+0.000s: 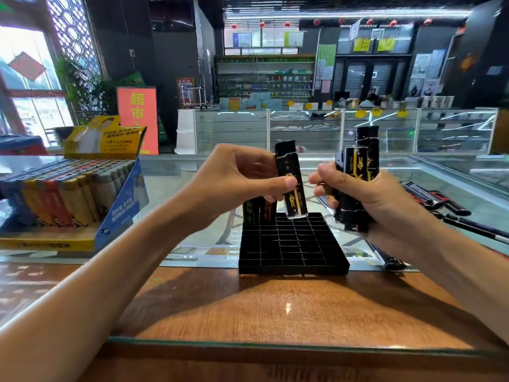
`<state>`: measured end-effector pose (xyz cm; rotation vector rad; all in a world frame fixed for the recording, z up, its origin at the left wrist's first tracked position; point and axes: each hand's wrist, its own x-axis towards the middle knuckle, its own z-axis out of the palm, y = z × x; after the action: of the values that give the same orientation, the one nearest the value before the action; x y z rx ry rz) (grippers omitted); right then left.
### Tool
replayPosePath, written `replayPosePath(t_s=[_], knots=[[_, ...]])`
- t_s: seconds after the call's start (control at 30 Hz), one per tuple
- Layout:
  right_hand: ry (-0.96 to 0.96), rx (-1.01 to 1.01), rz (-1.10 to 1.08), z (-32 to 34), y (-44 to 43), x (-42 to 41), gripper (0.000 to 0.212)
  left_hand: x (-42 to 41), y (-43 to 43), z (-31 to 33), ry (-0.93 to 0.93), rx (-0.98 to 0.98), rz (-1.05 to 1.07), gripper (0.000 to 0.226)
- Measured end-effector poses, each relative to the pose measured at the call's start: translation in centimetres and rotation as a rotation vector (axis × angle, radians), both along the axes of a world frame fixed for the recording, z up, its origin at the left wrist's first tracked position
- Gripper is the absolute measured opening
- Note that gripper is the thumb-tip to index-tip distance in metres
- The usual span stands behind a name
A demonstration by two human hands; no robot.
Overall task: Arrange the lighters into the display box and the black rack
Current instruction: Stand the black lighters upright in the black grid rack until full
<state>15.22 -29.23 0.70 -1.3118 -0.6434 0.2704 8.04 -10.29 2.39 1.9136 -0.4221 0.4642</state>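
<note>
Lighter (290,183) held over the black rack (292,244)
Our left hand (242,183) pinches it nearly upright above the far row; our right hand (369,202) curls round a bundle (358,166), count unclear. Standing lighters (259,213) hide partly behind our left hand.

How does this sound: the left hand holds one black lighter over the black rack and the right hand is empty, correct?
Not quite. The head view shows the right hand gripping a bunch of black lighters, not empty. The rest stands: the left hand holds one black lighter over the black rack.
</note>
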Motion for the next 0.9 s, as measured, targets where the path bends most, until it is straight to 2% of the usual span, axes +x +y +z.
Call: replayPosePath(t_s=[0.1, 0.27, 0.37, 0.53, 0.73, 0.9], knots=[[-0.034, -0.033, 0.029, -0.2, 0.0, -0.2, 0.049, 0.0, 0.0, 0.0, 0.019, 0.005, -0.001, 0.025], [-0.057, -0.055, 0.023, -0.2, -0.1, -0.1, 0.036, 0.1, 1.1, 0.6, 0.029, 0.008, 0.063, 0.028], [-0.052, -0.071, 0.002, -0.4, -0.3, 0.2, 0.038, 0.0, 2.5, 1.3, 0.011, 0.049, 0.172, 0.035], [-0.053, -0.116, 0.01, -0.7, -0.5, 0.5, 0.036, -0.1, 3.4, 1.5, -0.037, 0.188, 0.293, 0.038], [-0.051, -0.12, -0.017, -0.7, -0.5, 0.7, 0.038, 0.6, 1.9, 1.2, -0.223, 0.264, 0.234, 0.023], [-0.059, -0.109, -0.03, -0.6, -0.7, 0.9, 0.035, 2.5, -0.4, 1.5, -0.279, 0.513, 0.236, 0.028]])
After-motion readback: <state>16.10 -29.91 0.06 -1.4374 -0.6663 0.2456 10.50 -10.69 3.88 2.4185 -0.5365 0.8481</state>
